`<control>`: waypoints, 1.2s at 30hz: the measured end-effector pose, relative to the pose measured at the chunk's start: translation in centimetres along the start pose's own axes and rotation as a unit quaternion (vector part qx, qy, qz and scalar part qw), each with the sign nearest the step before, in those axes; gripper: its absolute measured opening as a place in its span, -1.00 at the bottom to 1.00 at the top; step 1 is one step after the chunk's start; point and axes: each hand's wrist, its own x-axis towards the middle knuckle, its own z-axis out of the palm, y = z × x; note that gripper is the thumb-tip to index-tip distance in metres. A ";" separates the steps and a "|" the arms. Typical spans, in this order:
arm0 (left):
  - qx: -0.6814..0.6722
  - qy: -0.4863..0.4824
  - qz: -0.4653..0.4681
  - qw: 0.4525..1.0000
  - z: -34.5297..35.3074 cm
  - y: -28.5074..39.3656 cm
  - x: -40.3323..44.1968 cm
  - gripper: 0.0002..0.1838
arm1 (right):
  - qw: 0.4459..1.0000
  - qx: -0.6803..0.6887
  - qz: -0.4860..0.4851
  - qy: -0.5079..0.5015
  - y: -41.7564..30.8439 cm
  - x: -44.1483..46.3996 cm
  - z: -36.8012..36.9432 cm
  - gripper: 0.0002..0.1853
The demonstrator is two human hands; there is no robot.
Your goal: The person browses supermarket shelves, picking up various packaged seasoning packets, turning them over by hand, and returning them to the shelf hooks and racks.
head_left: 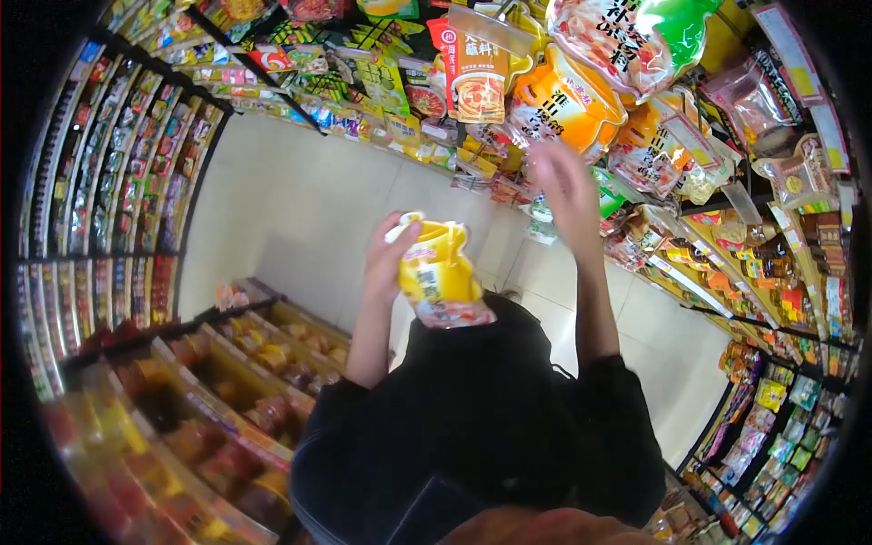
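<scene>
My left hand grips a yellow seasoning pouch by its upper left edge, in front of my body. The pouch has a shaped outline, dark printed characters and a picture of food along its bottom. My right hand is raised at the hanging display, just under an orange pouch. Its fingers are partly stretched and nothing shows in them; whether they touch the orange pouch I cannot tell. Beside that pouch hang a brown and red sauce packet and a large white and green pouch.
Shelves of small packets line the left side. Slanted bins of goods stand close at my lower left. More shelves with jars and packets run along the right. A pale tiled floor lies between them.
</scene>
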 end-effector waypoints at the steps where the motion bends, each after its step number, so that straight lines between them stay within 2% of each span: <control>1: -0.004 -0.008 -0.007 1.000 -1.1 0.6 0.0 -0.63 | 0.997 -0.043 -0.056 0.043 -0.3 3.3 1.3 -0.61; 2: -0.007 -0.017 -0.013 1.000 -2.0 1.3 0.1 -0.63 | 0.986 -0.085 -0.112 0.085 -0.3 6.4 2.5 -0.59; 3: -0.009 -0.026 -0.018 0.999 -2.8 1.9 0.3 -0.62 | 0.979 -0.131 -0.105 0.114 0.0 8.6 3.7 -0.59; 7: -0.026 -0.009 0.031 0.999 -3.8 4.8 0.6 -0.70 | 0.956 -0.242 -0.011 0.162 0.1 12.1 6.7 -0.60; 10: -0.036 0.010 0.050 0.998 -4.7 6.5 1.6 -0.72 | 0.978 -0.136 -0.022 0.159 1.0 12.8 6.6 -0.64; 11: -0.023 0.020 0.050 0.998 -5.0 7.2 2.2 -0.76 | 0.987 -0.067 -0.038 0.144 1.1 12.5 6.7 -0.71; 15: -0.009 -0.074 0.068 0.995 -6.4 11.3 6.3 -0.78 | 0.996 0.080 0.018 -0.039 -0.8 10.6 5.3 -0.80; 18: 0.110 -0.102 0.060 0.987 -3.4 15.6 9.9 -0.79 | 0.982 0.084 0.060 -0.159 -0.5 8.3 4.4 -0.79; 19: 0.152 -0.103 0.048 0.982 -1.9 16.8 11.3 -0.79 | 0.981 -0.002 0.004 -0.192 -0.2 7.3 3.8 -0.79; 21: 0.232 -0.218 0.148 0.936 1.8 18.3 14.1 -0.77 | 0.967 -0.030 0.075 -0.242 0.5 4.0 3.0 -0.79; 24: 0.284 -0.310 0.154 0.894 8.1 18.8 17.2 -0.75 | 0.972 -0.013 0.130 -0.193 1.6 -2.8 2.2 -0.82; 25: 0.274 -0.323 0.152 0.893 10.1 18.3 18.3 -0.74 | 0.969 0.046 0.184 -0.161 2.3 -5.2 1.9 -0.86; 26: 0.295 -0.331 0.194 0.875 12.0 17.9 19.4 -0.72 | 0.961 0.090 0.233 -0.117 2.5 -7.5 1.5 -0.88; 27: 0.287 -0.360 0.197 0.866 13.4 17.1 21.5 -0.71 | 0.970 0.067 0.211 -0.104 3.4 -9.4 1.1 -0.88; 28: 0.252 -0.359 0.181 0.880 14.9 16.8 21.8 -0.73 | 0.969 0.087 0.228 -0.044 3.2 -11.1 1.4 -0.86; 30: 0.212 -0.372 0.160 0.890 17.2 16.3 23.0 -0.76 | 0.959 0.100 0.264 -0.008 5.2 -14.9 0.1 -0.85; 35: 0.227 -0.415 0.285 0.834 18.8 15.1 24.7 -0.66 | 0.942 0.116 0.293 0.113 6.7 -20.1 -1.7 -0.85; 36: 0.229 -0.418 0.310 0.822 18.8 15.1 24.7 -0.64 | 0.943 0.118 0.292 0.112 6.8 -20.1 -2.0 -0.85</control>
